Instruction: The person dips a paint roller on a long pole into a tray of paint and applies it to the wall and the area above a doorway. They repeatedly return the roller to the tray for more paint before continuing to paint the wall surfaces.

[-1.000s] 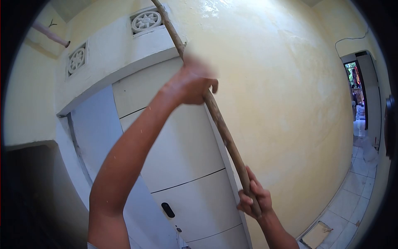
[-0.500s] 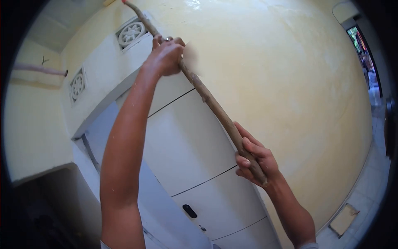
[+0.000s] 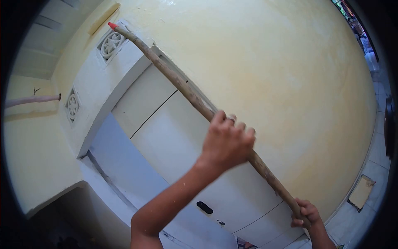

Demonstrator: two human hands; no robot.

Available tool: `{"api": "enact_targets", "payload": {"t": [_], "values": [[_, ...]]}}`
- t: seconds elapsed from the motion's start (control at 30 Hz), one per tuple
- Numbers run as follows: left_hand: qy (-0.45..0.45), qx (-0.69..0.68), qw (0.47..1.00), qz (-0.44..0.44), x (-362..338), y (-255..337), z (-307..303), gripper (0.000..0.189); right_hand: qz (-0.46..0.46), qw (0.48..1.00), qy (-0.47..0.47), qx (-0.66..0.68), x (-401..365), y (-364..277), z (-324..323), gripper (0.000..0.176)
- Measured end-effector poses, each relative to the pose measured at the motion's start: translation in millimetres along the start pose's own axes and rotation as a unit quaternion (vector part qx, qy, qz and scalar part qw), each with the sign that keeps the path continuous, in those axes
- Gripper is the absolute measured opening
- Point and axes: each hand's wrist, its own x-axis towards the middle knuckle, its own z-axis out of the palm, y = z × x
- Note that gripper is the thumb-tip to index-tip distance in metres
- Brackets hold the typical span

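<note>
I hold a long brown wooden pole [image 3: 178,85] slanted up toward the upper left, ending in a small red tip [image 3: 112,25] beside a round patterned vent block [image 3: 110,43]. My left hand [image 3: 227,143] is wrapped around the pole's middle. My right hand [image 3: 304,212] grips its lower end at the bottom right. Behind the pole are the yellow wall [image 3: 282,83] and a white door [image 3: 182,149].
The white door stands ajar with a dark handle [image 3: 204,207]. A second vent block [image 3: 72,106] and a pipe stub [image 3: 33,99] are at the left. Tiled floor [image 3: 379,153] and a doorway [image 3: 356,20] lie at the right edge.
Both hands have dropped lower in view, the left hand sliding down the pole to its middle. The pole's red tip has come into view near the vent block.
</note>
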Motion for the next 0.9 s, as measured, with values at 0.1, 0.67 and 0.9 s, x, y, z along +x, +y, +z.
{"api": "enact_targets", "payload": {"t": [0.1,0.67,0.9], "values": [[0.032,-0.035,0.999,0.02,-10.5,37.4,1.6,0.026,0.011,0.999,-0.038,0.011,-43.4,15.3,-23.7,0.053],[0.033,-0.063,0.996,0.047,-24.9,91.9,-4.8,0.015,0.018,1.0,-0.02,-0.003,-106.4,38.5,-53.5,0.047],[0.024,-0.043,0.998,0.03,-9.4,9.2,-19.6,0.023,0.029,0.998,-0.054,0.028,-35.6,29.0,5.4,0.053]]}}
